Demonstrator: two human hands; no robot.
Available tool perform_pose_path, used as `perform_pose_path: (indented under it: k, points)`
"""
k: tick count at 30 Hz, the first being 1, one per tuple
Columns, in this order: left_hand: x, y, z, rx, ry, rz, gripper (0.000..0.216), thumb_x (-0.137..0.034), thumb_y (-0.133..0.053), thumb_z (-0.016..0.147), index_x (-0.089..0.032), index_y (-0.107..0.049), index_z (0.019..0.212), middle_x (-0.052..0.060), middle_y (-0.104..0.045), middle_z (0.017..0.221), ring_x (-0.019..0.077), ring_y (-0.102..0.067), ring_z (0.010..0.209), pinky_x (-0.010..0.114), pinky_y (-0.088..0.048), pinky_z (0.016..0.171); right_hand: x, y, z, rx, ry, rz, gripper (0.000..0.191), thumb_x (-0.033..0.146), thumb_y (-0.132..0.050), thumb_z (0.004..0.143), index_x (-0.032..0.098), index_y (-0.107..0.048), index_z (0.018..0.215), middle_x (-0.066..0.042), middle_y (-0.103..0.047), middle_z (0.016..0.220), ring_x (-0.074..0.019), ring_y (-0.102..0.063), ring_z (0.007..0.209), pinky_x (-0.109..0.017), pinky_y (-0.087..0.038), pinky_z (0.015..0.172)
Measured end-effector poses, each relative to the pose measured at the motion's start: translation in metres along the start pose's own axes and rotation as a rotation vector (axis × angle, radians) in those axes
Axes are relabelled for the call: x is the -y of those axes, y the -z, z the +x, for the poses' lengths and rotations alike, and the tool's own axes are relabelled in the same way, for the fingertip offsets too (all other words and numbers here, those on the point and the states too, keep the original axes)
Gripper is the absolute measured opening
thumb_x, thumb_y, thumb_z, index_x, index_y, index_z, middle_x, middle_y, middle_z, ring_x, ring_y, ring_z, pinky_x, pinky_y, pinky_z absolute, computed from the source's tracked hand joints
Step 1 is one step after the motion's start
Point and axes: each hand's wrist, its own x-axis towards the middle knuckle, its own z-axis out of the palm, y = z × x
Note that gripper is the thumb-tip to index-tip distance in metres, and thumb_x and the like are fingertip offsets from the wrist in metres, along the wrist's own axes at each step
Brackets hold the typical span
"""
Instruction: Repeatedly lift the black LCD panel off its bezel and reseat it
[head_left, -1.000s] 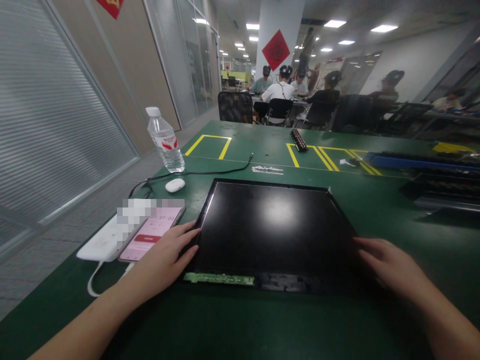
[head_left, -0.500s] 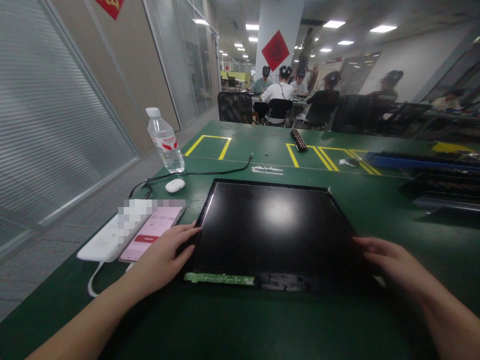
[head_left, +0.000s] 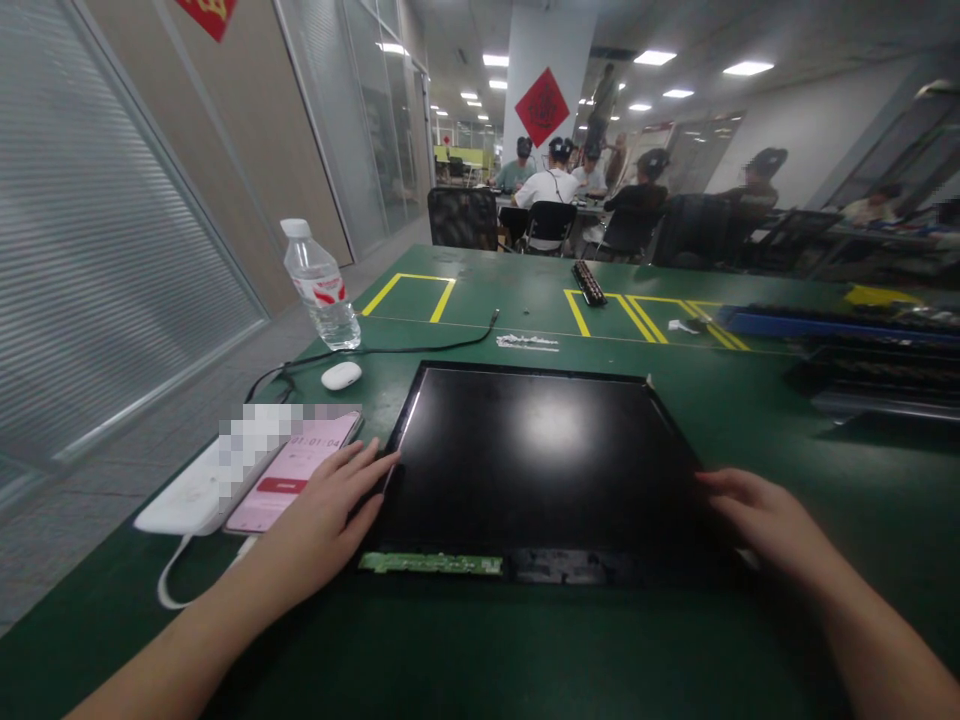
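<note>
Lying flat on the table (head_left: 525,655), the panel (head_left: 540,470) sits right between the two hands, glossy black face up; left hand (head_left: 330,505) is at its left edge, fingertips touching the rim, and right hand (head_left: 776,525) is over at the right edge, fingertips touching there too; a green strip (head_left: 431,564) runs along the left part of the near side. For containers there's the bottle (head_left: 322,290), standing past the panel's far left corner with its white cap (head_left: 295,228) on; it's clear all the way through, so can't really tell how full it is; the little white case (head_left: 341,376) nearer in looks closed, contents hidden. As for pose, the hands are well apart; the left is loosely spread, palm down, thumb out from the fingers and not clamped on anything; the right has its fingers bent in toward the panel, but its underside is dark and blurry, so can't say if it's actually gripping; both forearms angle in from the bottom corners, the left one passing just beside the phone (head_left: 296,470).
</note>
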Motion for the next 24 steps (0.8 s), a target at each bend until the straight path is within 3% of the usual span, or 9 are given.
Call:
perform_pose_path:
  k: [3,7,15,21,24]
  points:
    - [0.002,-0.004,0.000,0.016,0.020,-0.032,0.060,-0.041,-0.043,0.105,-0.017,-0.069,0.154,0.018,-0.063,0.165,0.0398,-0.052,0.158,0.064,-0.044,0.127,0.007,0.004,-0.001,0.065,-0.041,0.049,0.040,0.042,-0.068,0.069,0.025,-0.087,0.100,-0.007,-0.078,0.078,-0.0255,-0.071,0.066,-0.038,-0.057,0.060]
    - [0.002,-0.004,0.002,0.016,0.046,-0.093,0.059,-0.040,-0.047,0.104,-0.016,-0.071,0.152,0.018,-0.065,0.163,0.0386,-0.055,0.156,0.062,-0.043,0.127,0.015,0.006,0.000,0.029,-0.042,0.055,0.035,0.043,-0.068,0.064,0.028,-0.086,0.090,-0.006,-0.081,0.081,-0.0278,-0.074,0.071,-0.039,-0.057,0.063]
    - [-0.007,-0.012,0.005,-0.173,0.172,-0.348,0.048,-0.032,-0.056,0.092,-0.027,-0.083,0.131,0.008,-0.079,0.148,0.0359,-0.069,0.143,0.058,-0.049,0.124,0.015,0.006,0.004,0.056,-0.074,-0.019,0.038,0.046,-0.065,0.065,0.027,-0.084,0.091,-0.008,-0.082,0.084,-0.0313,-0.076,0.076,-0.044,-0.058,0.067]
    - [-0.020,0.004,0.002,-0.178,0.280,-0.561,0.046,-0.040,-0.063,0.090,-0.026,-0.084,0.128,0.009,-0.085,0.134,0.0385,-0.075,0.133,0.057,-0.059,0.114,0.014,0.006,0.006,0.029,-0.047,-0.033,0.037,0.050,-0.064,0.064,0.028,-0.083,0.088,-0.009,-0.082,0.084,-0.0327,-0.076,0.074,-0.045,-0.056,0.064]
    - [-0.023,0.010,0.002,-0.126,0.355,-0.739,0.049,-0.043,-0.070,0.087,-0.025,-0.083,0.130,0.011,-0.080,0.145,0.0397,-0.077,0.129,0.056,-0.065,0.104,0.016,0.004,0.005,0.007,-0.056,-0.040,0.037,0.051,-0.062,0.062,0.029,-0.082,0.084,-0.008,-0.082,0.083,-0.0332,-0.075,0.072,-0.048,-0.056,0.065]
